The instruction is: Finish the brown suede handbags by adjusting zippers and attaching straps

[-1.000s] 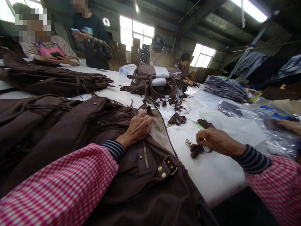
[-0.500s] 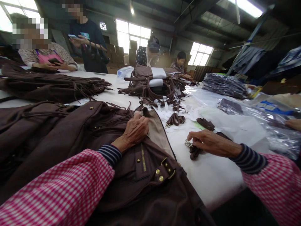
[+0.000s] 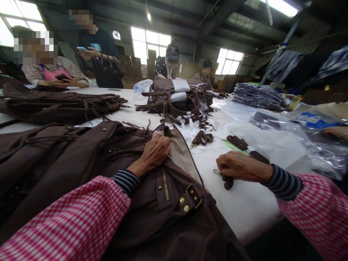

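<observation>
A large dark-brown handbag (image 3: 141,210) lies in front of me, its mouth partly open on a beige lining (image 3: 179,145). At the edge of that mouth my left hand (image 3: 154,151) is closed, gripping the bag's rim. A brass zipper (image 3: 166,185) and gold-coloured studs show on the bag's side. To the right, my right hand (image 3: 237,166) is closed over a coiled brown strap (image 3: 228,182); a metal clasp sticks out below the fingers, and the rest of the strap is hidden by the hand. Another bundled strap (image 3: 201,137) lies on the table between the hands, farther back.
Stacked brown bags (image 3: 178,96) with handles stand at the table's centre. More fringed bags (image 3: 54,103) lie at left. Plastic-wrapped packages (image 3: 258,96) and clear film cover the right side. Several people are around the table; a co-worker's hand (image 3: 338,132) shows at far right.
My right hand's fingers have closed over the strap, which has shifted slightly in the hand. My left hand keeps its grip on the bag. The view has tilted slightly.
</observation>
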### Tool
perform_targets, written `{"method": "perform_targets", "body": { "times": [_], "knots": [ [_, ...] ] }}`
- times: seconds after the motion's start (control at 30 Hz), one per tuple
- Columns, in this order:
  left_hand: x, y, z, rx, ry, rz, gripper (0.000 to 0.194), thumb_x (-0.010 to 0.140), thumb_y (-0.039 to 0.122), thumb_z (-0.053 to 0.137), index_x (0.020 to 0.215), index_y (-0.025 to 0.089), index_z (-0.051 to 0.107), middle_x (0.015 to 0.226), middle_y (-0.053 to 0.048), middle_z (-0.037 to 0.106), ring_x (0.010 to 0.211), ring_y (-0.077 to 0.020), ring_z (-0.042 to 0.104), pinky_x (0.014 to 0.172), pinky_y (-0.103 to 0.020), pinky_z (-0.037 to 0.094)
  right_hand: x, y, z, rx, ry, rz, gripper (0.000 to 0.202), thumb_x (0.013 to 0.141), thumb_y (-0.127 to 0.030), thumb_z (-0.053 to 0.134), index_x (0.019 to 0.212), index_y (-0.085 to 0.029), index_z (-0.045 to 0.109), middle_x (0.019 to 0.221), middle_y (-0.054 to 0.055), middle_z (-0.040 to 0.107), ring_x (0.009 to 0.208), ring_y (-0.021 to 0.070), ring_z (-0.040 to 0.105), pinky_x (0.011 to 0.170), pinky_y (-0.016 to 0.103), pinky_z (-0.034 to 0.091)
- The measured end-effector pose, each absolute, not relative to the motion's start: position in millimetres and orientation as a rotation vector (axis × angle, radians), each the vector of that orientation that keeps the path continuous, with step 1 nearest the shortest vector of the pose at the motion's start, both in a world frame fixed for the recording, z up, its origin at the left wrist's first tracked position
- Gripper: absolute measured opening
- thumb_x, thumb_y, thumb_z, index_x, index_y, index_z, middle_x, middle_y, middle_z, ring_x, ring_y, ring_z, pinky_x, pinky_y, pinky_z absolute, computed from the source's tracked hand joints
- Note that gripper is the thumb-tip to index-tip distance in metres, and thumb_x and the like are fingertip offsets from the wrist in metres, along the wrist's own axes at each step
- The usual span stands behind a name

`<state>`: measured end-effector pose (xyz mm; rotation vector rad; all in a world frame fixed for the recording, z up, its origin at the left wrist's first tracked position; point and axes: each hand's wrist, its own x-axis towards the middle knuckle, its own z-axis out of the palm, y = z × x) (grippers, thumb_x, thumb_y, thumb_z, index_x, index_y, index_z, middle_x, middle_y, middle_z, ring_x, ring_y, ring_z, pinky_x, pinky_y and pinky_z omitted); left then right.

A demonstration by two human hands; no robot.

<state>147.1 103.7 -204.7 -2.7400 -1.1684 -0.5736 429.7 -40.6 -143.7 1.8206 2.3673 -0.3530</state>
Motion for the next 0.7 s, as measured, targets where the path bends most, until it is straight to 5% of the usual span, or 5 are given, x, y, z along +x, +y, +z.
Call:
{"method": "perform_targets", "body": {
  "times": [0.27,0.4,0.57,0.7],
  "knots": [
    [141,114,-202,-2.838,-1.163,-0.507,0.021,0.098,0.026,0.045,0.086,0.017,0.06,0.082,-0.008,0.058,0.093,-0.0256,0.051,0.078,-0.033,0.045,447,-65,-128,2.0,2.398,-0.646,0.021,0.091,-0.03,0.054,0.072,-0.021,0.05,0.067,-0.002,0.052,0.065,0.0141,0.048,0.06,0.026,0.033],
    [141,114,-203,-2.871,-1.167,-0.537,0.018,0.097,0.024,0.045,0.091,0.018,0.06,0.088,-0.008,0.057,0.094,-0.0243,0.052,0.076,-0.03,0.046,464,-58,-101,2.168,2.485,-0.755,0.025,0.093,-0.038,0.056,0.077,-0.019,0.059,0.074,0.001,0.058,0.071,0.016,0.051,0.065,0.028,0.039],
    [141,115,-204,-2.917,-1.238,-0.67,0.017,0.096,0.026,0.046,0.089,0.019,0.059,0.088,-0.007,0.054,0.099,-0.0251,0.053,0.073,-0.03,0.044,476,-30,-64,2.346,2.666,-0.758,0.032,0.084,-0.05,0.069,0.082,-0.018,0.067,0.077,0.002,0.062,0.07,0.0159,0.051,0.066,0.029,0.039],
    [139,120,-199,-2.996,-1.312,-0.741,0.014,0.093,0.025,0.049,0.085,0.019,0.06,0.083,-0.005,0.054,0.091,-0.0227,0.054,0.074,-0.03,0.041,471,-17,-50,2.449,2.709,-1.221,0.034,0.077,-0.049,0.078,0.087,-0.018,0.069,0.083,0.004,0.067,0.074,0.0172,0.057,0.069,0.029,0.043]
  ]
}}
